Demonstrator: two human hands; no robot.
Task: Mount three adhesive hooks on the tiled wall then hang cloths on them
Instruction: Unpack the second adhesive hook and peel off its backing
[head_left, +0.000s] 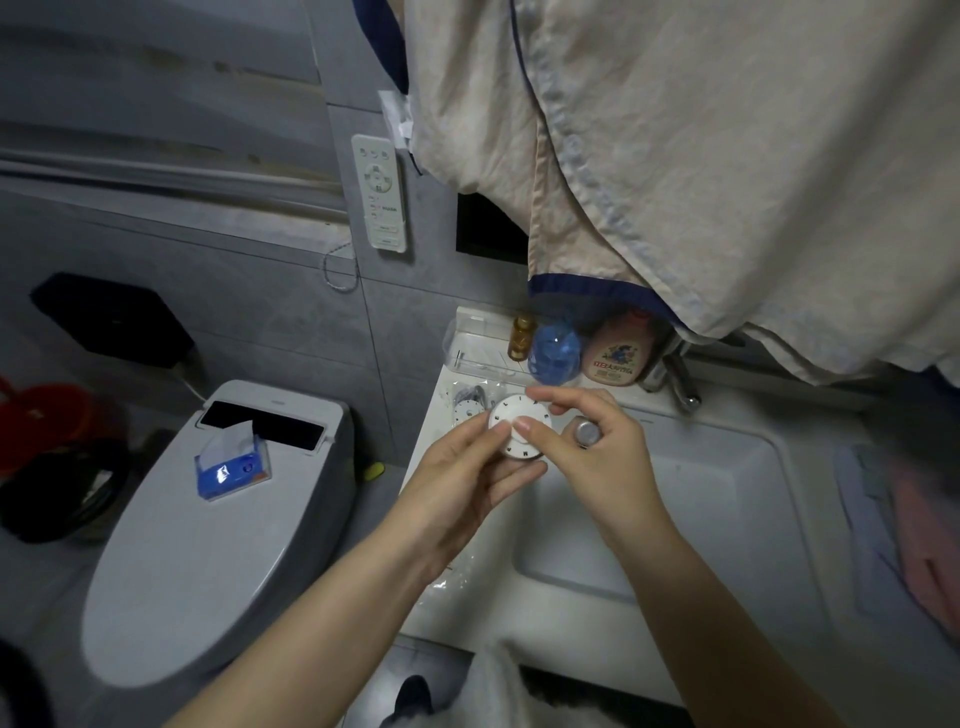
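Note:
A round white adhesive hook (519, 423) with black letters round its rim is held over the sink's left edge. My left hand (467, 478) cups it from below, thumb on its face. My right hand (592, 447) pinches it from the right, thumb on the disc's middle. More hooks in clear packaging (470, 402) lie on the counter just behind. The grey tiled wall (260, 291) rises at the left and back. A large beige cloth with blue trim (701, 156) hangs from above, covering the upper right. A pinkish cloth (924, 535) lies at the right edge.
A white sink basin (675, 519) is below my hands, its faucet (675, 379) behind. Bottles (618, 353) and a blue bag (553, 351) stand on a tray at the back. A closed toilet (218, 545) with a tissue pack (234, 462) sits left. A remote (382, 192) hangs on the wall.

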